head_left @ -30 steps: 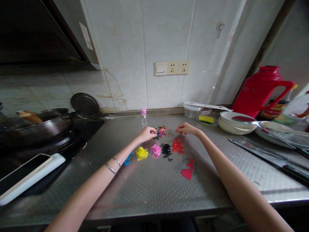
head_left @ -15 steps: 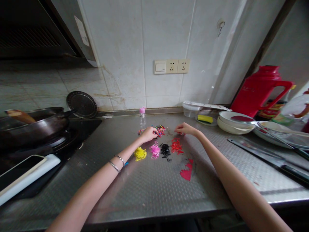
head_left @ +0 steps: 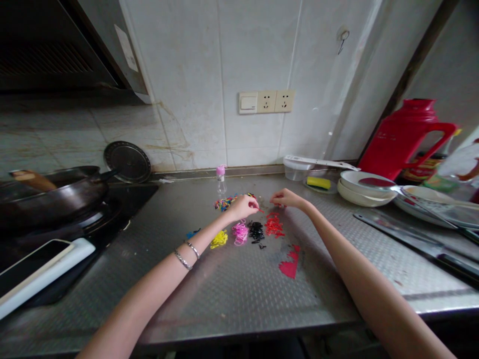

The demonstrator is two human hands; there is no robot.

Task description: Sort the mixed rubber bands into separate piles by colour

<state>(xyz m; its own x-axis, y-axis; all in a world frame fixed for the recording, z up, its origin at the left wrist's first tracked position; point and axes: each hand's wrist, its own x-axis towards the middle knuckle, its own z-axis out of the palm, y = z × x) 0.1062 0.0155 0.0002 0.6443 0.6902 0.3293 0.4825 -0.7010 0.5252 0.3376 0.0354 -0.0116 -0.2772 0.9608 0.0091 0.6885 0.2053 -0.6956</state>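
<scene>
My left hand (head_left: 244,206) is pinched over the pile of mixed-colour rubber bands (head_left: 224,203), and a small red rubber band (head_left: 261,211) sticks out from its fingertips. Just right of it, my right hand (head_left: 287,198) hovers with fingers curled together; whatever they hold, if anything, is hidden. Sorted piles lie in a row nearer me: blue bands (head_left: 193,233) partly behind my left forearm, yellow bands (head_left: 219,239), pink bands (head_left: 240,233), black bands (head_left: 256,231) and red bands (head_left: 274,225).
A small clear bottle with a pink cap (head_left: 220,179) stands behind the piles. A torn red scrap (head_left: 289,263) lies in front. To the left are a pan (head_left: 71,194) and a phone (head_left: 33,264); bowls (head_left: 364,194), a knife (head_left: 404,239) and a red thermos (head_left: 406,142) are on the right.
My left hand has shifted right from the mixed pile toward my right hand, with a red rubber band now at its fingertips. My right hand has barely moved.
</scene>
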